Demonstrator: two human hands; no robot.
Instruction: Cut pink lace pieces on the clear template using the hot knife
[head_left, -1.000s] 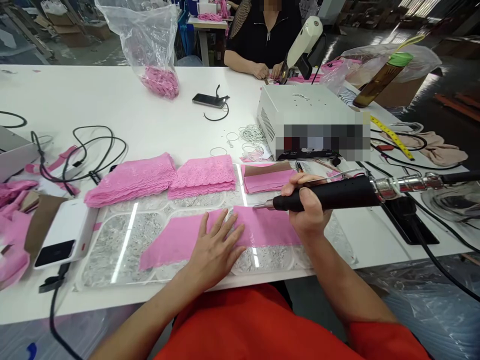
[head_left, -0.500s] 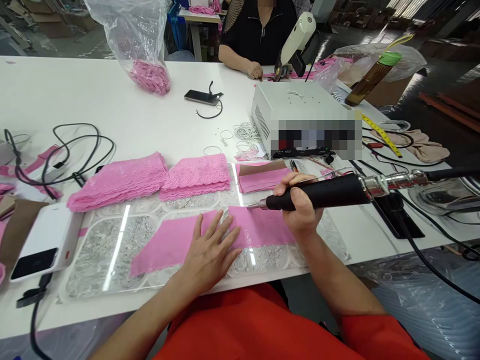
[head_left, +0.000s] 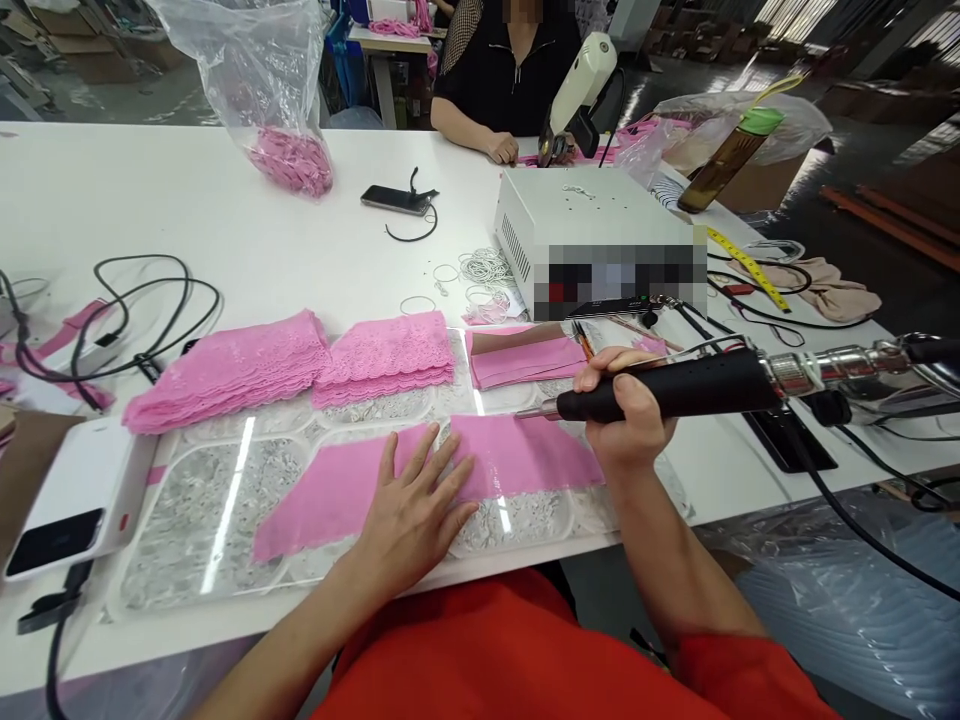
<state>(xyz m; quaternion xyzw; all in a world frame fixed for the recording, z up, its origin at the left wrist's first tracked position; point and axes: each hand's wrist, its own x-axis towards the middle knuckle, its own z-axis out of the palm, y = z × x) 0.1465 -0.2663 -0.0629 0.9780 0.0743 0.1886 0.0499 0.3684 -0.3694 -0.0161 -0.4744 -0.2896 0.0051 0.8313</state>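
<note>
My left hand [head_left: 421,500] lies flat with fingers spread, pressing on a pink fabric piece [head_left: 330,495] and on the left edge of another pink piece [head_left: 525,458]. My right hand [head_left: 626,410] is wrapped round a black-handled ultrasonic welding gun [head_left: 675,388], whose thin metal tip is at the upper edge of the right-hand piece. Whether the tip touches the cloth I cannot tell. Under the fabric is a clear patterned mat [head_left: 199,520]. Behind it sit two stacks of pink lace-edged fabric [head_left: 232,365] and a smaller pile of pink pieces [head_left: 521,370] with a brown strip.
A grey metal box [head_left: 592,200] stands at the back right, cables trailing beside it. To the left are a white power bank [head_left: 79,490] and looped black cables [head_left: 157,290]. A bag of pink pieces [head_left: 289,160], a phone [head_left: 396,198] and a co-worker's hand [head_left: 502,148] are farther back.
My right hand has moved right with the welding gun, its tip sliding along the fabric's upper edge. My left hand stays spread on the cloth. The view has shifted slightly.
</note>
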